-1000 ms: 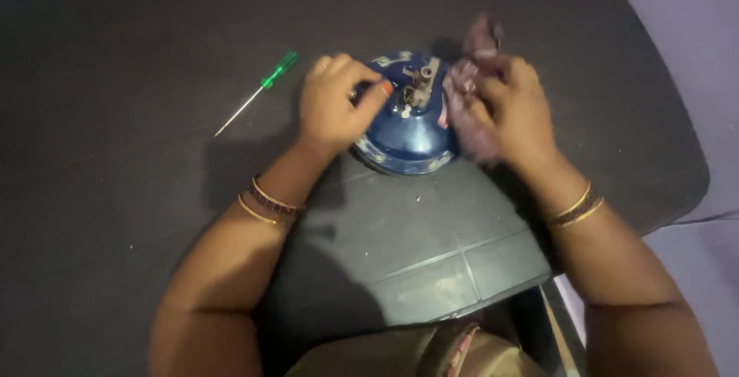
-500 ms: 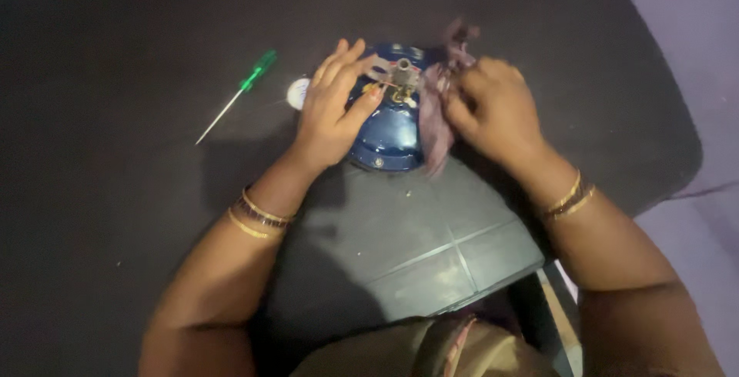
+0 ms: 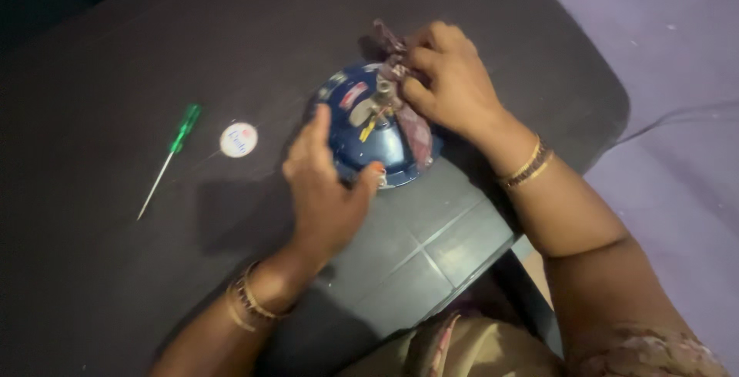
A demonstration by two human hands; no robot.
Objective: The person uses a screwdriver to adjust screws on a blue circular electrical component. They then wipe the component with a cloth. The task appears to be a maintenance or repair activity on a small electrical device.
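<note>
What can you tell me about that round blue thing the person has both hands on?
The round blue thing is a shallow glossy dome, seemingly metal or plastic, lying on the dark table near its front edge. A small metal fitting stands at its centre, with small labels around it. The left hand grips its near rim; the right hand presses a crumpled purplish cloth against its far side.

Left hand: palm down, fingers spread and curled, thumb tip forward of the palm; bangles at the wrist. Right hand: fingers bent tight, tips pinched together toward the thumb; bangles at the wrist, forearm angled back.
</note>
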